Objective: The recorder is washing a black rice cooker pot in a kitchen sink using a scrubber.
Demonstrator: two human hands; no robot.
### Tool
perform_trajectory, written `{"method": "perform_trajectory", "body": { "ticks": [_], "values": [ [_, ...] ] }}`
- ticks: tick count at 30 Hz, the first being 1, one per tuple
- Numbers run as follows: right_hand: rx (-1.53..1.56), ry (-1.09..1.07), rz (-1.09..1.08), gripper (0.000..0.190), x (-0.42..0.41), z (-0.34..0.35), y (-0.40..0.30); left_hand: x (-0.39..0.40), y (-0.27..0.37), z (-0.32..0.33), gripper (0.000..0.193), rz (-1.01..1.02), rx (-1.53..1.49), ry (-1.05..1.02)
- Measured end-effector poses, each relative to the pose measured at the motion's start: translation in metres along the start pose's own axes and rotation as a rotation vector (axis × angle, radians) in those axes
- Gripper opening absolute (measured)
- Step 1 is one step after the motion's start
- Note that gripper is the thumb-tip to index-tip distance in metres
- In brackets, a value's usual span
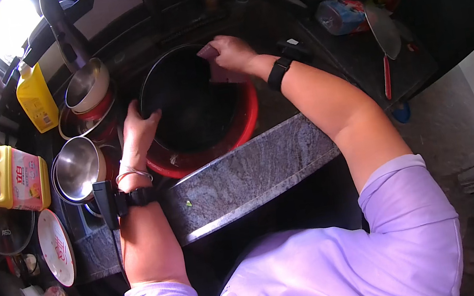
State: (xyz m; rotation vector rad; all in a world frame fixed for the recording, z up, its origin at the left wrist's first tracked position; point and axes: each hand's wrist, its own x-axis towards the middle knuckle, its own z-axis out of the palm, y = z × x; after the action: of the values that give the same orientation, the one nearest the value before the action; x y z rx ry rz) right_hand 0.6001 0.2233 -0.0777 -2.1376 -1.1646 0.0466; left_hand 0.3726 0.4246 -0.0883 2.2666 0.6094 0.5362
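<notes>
A large round black pan (187,105) lies tilted over a red plastic basin (251,118) in the sink area before me. At its left rim is my left hand (140,128), thumb over the edge and fingers on the outer side. My right hand (234,54) grips a pinkish-purple cloth (226,74) at the pan's upper right rim, and part of the cloth hangs down over the dark inside. The far underside of the pan is hidden, and the basin's contents are mostly covered.
Stacked metal bowls (79,167) and a white bowl (87,85) stand left of the pan, beside a yellow bottle (36,99), a detergent jug (21,178) and a plate (56,248). A granite counter edge (241,175) runs in front. A cleaver (383,34) lies at right near a plastic package (341,16).
</notes>
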Motion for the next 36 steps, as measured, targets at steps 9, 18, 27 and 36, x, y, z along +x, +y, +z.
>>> {"method": "perform_trajectory", "body": {
  "ticks": [9,18,27,36],
  "values": [
    [-0.434,0.183,-0.999,0.016,-0.024,-0.012,-0.083,-0.015,0.073,0.016,0.072,0.48,0.233,-0.046],
    [-0.342,0.275,-0.694,0.02,-0.01,-0.008,-0.058,-0.018,0.059,0.017,0.077,0.369,0.369,-0.185],
    [0.054,-0.179,0.329,0.023,-0.001,0.022,0.043,-0.016,0.07,0.007,0.075,-0.015,0.287,-0.208],
    [0.052,-0.068,-0.076,0.022,-0.002,0.012,0.011,-0.006,0.042,0.001,0.064,0.071,0.245,0.016]
  ]
}}
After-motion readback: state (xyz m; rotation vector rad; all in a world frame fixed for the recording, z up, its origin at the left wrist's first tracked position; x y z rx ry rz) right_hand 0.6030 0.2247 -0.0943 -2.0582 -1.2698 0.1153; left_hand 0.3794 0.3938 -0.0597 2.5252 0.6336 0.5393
